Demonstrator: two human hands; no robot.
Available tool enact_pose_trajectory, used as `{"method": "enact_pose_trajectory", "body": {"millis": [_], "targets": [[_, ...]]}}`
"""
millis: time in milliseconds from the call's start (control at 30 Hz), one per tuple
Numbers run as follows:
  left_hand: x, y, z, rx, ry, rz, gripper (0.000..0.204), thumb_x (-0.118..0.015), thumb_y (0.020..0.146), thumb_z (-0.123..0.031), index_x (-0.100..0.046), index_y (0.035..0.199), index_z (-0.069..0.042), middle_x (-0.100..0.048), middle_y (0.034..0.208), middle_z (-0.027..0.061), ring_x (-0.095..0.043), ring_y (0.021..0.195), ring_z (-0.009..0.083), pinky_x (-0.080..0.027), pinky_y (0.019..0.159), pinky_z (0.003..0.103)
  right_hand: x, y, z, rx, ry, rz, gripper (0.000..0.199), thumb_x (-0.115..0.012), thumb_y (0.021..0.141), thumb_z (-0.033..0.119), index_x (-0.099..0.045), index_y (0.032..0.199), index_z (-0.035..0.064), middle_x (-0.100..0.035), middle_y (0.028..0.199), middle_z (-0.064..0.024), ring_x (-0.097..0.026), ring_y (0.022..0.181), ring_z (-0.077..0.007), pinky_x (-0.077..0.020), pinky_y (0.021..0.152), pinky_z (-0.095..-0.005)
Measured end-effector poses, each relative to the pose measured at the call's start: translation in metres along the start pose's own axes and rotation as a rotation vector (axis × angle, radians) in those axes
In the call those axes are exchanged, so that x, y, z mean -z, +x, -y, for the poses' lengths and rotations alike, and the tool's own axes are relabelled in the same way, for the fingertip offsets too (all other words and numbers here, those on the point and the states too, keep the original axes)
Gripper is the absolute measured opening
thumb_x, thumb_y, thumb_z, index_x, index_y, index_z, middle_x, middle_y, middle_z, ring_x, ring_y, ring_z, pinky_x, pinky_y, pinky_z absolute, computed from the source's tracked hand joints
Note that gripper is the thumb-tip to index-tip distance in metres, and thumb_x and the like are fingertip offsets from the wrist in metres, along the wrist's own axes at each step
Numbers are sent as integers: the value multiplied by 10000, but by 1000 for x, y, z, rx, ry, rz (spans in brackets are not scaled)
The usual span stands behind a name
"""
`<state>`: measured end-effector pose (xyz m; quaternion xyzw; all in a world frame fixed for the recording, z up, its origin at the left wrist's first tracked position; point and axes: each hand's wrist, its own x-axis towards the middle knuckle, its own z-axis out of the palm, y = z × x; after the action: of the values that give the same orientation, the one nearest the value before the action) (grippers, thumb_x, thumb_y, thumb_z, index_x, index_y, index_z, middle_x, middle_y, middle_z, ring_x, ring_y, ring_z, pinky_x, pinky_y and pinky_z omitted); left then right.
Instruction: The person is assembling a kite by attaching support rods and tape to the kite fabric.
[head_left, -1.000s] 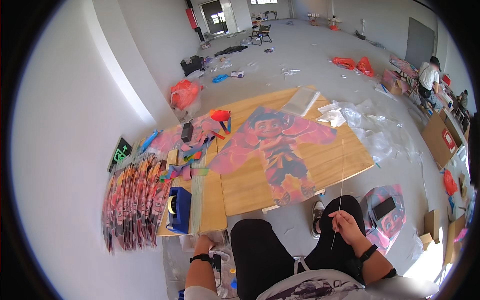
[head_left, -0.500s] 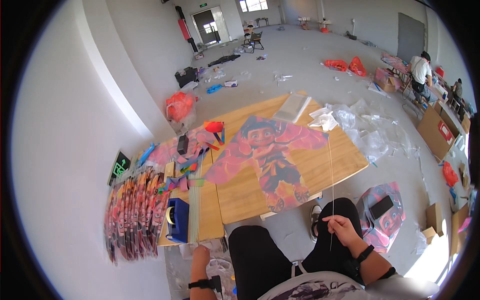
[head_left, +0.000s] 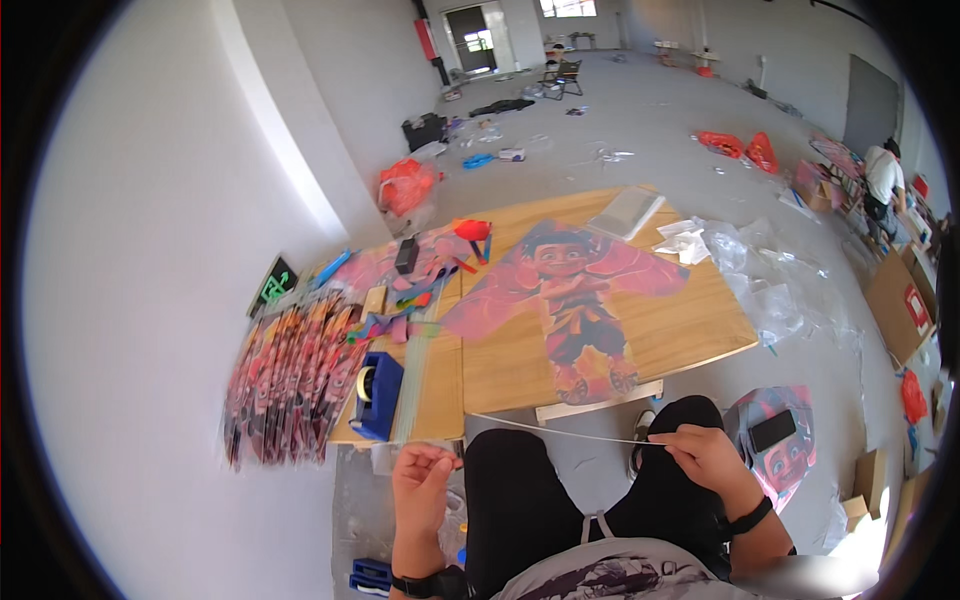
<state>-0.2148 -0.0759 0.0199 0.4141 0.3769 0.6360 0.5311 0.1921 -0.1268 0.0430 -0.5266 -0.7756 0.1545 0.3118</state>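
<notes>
The right hand point(head_left: 700, 460) pinches a long, thin, white rod point(head_left: 570, 432) near one end — likely leaving its length free — by the black-trousered knees point(head_left: 510, 470); whether the curled left hand point(head_left: 424, 480) holds anything, I cannot tell.

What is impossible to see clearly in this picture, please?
In the head view:
Left hand: whether it holds anything; its own curl covers this.
Right hand, pinching a thin rod: its palm, under its back.
Shoe: partly behind the right knee.
Distant co-worker: hands too small.

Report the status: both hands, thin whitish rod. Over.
Right hand pinching rod; left hand off it, grip unclear. Blue box-shaped tape dispenser on brown wooden table, ahead of left hand.
</notes>
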Motion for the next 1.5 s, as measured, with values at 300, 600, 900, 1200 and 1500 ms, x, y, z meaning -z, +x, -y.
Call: {"method": "enact_pose_trajectory", "body": {"millis": [300, 600, 900, 1200, 1500], "targets": [[-44, -16, -27, -42, -255, 56, 275, -597, 952, 60, -551, 1205, -39, -698, 998, 91, -700, 873, 206, -595, 858, 363, -4, -13, 20, 44, 58, 29, 315, -690, 843, 27, -748, 1129, 145, -535, 680, -79, -588, 613, -276, -485, 577, -376], [-45, -22, -35, -154, -162, 28, 309, -664, 903, 77, -562, 1186, 4, -713, 992, 152, -711, 899, 236, -587, 881, 380, -5, -15, 17, 94, 24, 57, 322, -693, 839, 52, -751, 1139, 155, -572, 699, -64, -607, 619, -269, -501, 575, -367], [-42, -25, -41, -178, -183, 83, 345, -659, 898, 89, -557, 1214, -1, -715, 997, 155, -717, 911, 257, -583, 897, 407, -8, -14, 16, 74, 54, 62, 300, -685, 843, 55, -761, 1116, 154, -573, 693, -63, -610, 618, -270, -500, 574, -371], [-42, -29, -46, -213, -143, 117, 410, -640, 871, 143, -547, 1244, 2, -714, 996, 160, -719, 945, 274, -583, 908, 419, -11, -14, 15, 122, 61, 31, 302, -704, 826, 40, -765, 1106, 134, -545, 664, -74, -588, 598, -271, -476, 555, -370], [-57, -7, -30, -121, 0, 268, 431, -626, 890, 129, -501, 1275, -17, -710, 1002, 167, -718, 990, 291, -564, 922, 374, -29, -12, 16, 129, 220, 110, 330, -661, 901, 55, -740, 1209, 145, -607, 712, -83, -606, 592, -236, -494, 568, -326]]}}
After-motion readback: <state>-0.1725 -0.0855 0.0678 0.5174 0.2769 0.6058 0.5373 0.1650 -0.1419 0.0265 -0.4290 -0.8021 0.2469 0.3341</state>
